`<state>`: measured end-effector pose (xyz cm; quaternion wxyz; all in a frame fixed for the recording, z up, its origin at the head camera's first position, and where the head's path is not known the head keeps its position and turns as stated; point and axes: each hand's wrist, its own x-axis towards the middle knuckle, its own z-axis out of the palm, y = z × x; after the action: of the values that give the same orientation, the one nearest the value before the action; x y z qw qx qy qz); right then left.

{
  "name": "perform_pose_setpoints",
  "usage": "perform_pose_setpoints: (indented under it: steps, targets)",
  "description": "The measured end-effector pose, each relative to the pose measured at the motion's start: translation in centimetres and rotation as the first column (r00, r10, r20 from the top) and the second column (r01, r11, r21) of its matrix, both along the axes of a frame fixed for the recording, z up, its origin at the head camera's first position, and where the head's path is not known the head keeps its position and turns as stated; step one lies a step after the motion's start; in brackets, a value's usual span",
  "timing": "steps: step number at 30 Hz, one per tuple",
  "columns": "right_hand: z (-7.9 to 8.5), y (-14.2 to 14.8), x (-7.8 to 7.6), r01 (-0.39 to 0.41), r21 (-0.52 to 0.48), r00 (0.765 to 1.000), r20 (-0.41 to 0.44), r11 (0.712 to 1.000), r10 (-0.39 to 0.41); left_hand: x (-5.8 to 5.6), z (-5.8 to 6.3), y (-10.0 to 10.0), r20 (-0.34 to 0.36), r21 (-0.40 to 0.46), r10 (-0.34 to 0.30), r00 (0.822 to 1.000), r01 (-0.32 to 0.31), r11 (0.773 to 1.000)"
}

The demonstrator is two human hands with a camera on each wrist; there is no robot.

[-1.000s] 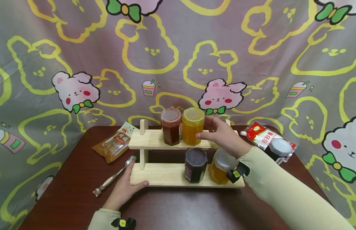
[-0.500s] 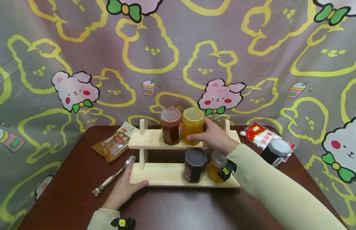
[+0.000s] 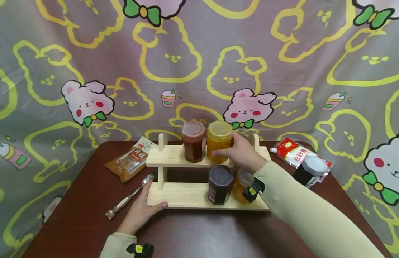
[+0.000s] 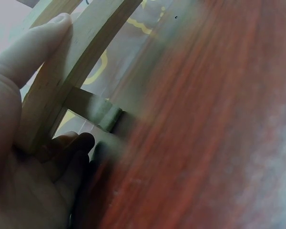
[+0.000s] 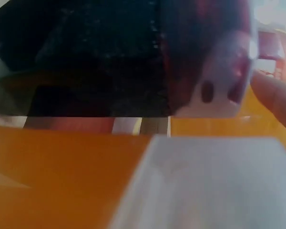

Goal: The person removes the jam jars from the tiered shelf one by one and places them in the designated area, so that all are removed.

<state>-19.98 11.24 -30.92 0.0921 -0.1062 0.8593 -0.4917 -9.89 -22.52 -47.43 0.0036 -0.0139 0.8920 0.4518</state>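
Note:
In the head view my right hand (image 3: pixel 242 152) grips a jar of yellow jam (image 3: pixel 218 138) on the upper shelf, thumb across its front and fingers round its right side. Beside it on the left stands a dark red jam jar (image 3: pixel 194 143). My left hand (image 3: pixel 142 211) holds the left end of the wooden two-tier rack (image 3: pixel 183 193); the left wrist view has the thumb over the board (image 4: pixel 71 57) and fingers bent beneath. On the lower shelf are a dark purple jar (image 3: pixel 220 186) and an orange jar (image 3: pixel 240 182), partly covered by my right wrist.
Left of the rack lie a brown food packet (image 3: pixel 129 159) and a spoon (image 3: pixel 129 197) with a bear-shaped handle end. At right, a black jar with a pale lid (image 3: pixel 312 168) overlaps a red and white sugar bag (image 3: pixel 293 151). A patterned curtain (image 3: pixel 193 64) hangs behind the table.
My right hand has moved left and closed in round the yellow jam jar, its thumb now further across the front. The left hand keeps its place on the rack.

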Motion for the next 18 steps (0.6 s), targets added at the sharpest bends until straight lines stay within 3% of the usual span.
perform_pose_setpoints:
  steps: [8, 18]
  targets:
    - [0.4, 1.4, 0.6, 0.012, -0.034, 1.000, -0.018, 0.999, -0.013, 0.0, -0.1, 0.0, -0.004, -0.012, 0.003, 1.000, -0.003, 1.000]
    - [0.9, 3.5, 1.3, 0.070, -0.155, 0.997, 0.038, 0.985, -0.065, 0.1, 0.1, 0.0, 0.014, -0.011, 0.012, 1.000, -0.012, 1.000]
